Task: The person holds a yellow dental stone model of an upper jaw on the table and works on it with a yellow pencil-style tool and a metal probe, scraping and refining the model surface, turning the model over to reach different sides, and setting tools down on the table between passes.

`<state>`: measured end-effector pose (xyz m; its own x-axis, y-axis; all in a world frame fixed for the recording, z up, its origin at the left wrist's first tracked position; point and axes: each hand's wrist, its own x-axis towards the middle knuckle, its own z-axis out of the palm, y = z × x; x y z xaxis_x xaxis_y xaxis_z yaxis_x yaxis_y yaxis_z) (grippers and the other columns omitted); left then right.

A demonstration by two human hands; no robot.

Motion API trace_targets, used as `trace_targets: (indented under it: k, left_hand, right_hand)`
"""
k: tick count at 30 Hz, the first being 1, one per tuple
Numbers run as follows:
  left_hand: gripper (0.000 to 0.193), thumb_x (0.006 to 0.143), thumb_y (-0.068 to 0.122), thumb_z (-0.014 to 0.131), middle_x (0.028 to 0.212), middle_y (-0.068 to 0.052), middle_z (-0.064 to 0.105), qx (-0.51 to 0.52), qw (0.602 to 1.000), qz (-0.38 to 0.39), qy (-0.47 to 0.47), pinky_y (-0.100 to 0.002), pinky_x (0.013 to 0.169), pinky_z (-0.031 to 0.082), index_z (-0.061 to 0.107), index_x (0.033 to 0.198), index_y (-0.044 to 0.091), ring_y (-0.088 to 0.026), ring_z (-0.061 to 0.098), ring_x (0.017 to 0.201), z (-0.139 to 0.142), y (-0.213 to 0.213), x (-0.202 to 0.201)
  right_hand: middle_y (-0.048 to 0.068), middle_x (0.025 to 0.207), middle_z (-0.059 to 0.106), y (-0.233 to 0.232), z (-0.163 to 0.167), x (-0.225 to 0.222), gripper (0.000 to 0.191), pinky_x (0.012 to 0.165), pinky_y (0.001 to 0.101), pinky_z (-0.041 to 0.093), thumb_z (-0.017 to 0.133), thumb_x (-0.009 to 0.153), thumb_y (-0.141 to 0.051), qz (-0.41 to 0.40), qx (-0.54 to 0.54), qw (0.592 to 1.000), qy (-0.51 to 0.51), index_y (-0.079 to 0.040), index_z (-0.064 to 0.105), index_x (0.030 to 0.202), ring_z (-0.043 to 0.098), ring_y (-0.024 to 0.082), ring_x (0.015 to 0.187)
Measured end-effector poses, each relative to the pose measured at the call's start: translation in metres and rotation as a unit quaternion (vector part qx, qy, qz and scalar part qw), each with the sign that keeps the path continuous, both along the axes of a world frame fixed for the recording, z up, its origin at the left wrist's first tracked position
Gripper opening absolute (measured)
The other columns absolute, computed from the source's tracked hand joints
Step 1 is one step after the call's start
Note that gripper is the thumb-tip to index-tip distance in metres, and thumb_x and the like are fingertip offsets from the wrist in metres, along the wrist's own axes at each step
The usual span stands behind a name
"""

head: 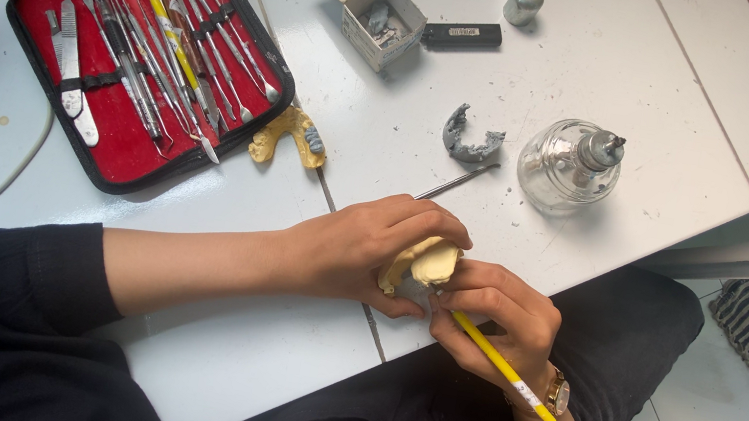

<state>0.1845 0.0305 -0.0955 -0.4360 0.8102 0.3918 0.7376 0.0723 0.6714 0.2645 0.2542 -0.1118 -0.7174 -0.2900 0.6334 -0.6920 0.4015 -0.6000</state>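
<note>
One yellow tool [500,363] in right hand [496,323], tip up-left.

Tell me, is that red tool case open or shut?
Open. The tool case lies spread flat on the table, its red lining and rows of metal instruments showing.

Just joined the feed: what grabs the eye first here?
At the near table edge, the left hand grips a pale yellow dental cast while the right hand works on it with a yellow-handled tool. Far left lies an open red-lined case of metal instruments; to the right stands a round glass spirit burner.
</note>
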Motion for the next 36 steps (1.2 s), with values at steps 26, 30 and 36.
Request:
trace_targets:
  k: [26,30,36]
  left_hand:
    - [0.081,0.068,0.024,0.091,0.135,-0.008,0.059,-0.031,0.999,0.009,0.000,-0.042,0.106,0.054,0.051,0.139,0.015,-0.029,0.059,0.128,0.0004,0.0003,0.0011]
    - [0.080,0.069,0.024,0.091,0.136,-0.007,0.060,-0.032,0.999,0.011,-0.004,-0.042,0.106,0.055,0.052,0.138,0.016,-0.029,0.060,0.128,-0.0003,0.0004,0.0011]
    - [0.079,0.069,0.025,0.092,0.136,-0.008,0.059,-0.022,1.000,0.009,-0.003,-0.042,0.107,0.054,0.051,0.137,0.014,-0.029,0.059,0.128,-0.0005,0.0005,-0.0003]
  right_hand:
    - [0.008,0.099,0.073,0.0004,-0.0028,0.0010,0.025,0.075,0.0286,0.064,0.087,0.071,-0.003,-0.012,0.019,1.000,0.006,-0.008,0.070,0.088,0.077,0.019,0.089]
    - [0.007,0.097,0.072,-0.0014,-0.0015,0.0014,0.025,0.075,0.0294,0.064,0.086,0.069,-0.002,-0.020,0.019,1.000,0.008,-0.008,0.069,0.087,0.076,0.020,0.089]
    - [0.007,0.095,0.073,-0.0053,0.0006,0.0042,0.023,0.068,0.0265,0.062,0.084,0.067,-0.001,-0.038,0.024,0.999,-0.001,-0.007,0.067,0.082,0.076,0.017,0.082]
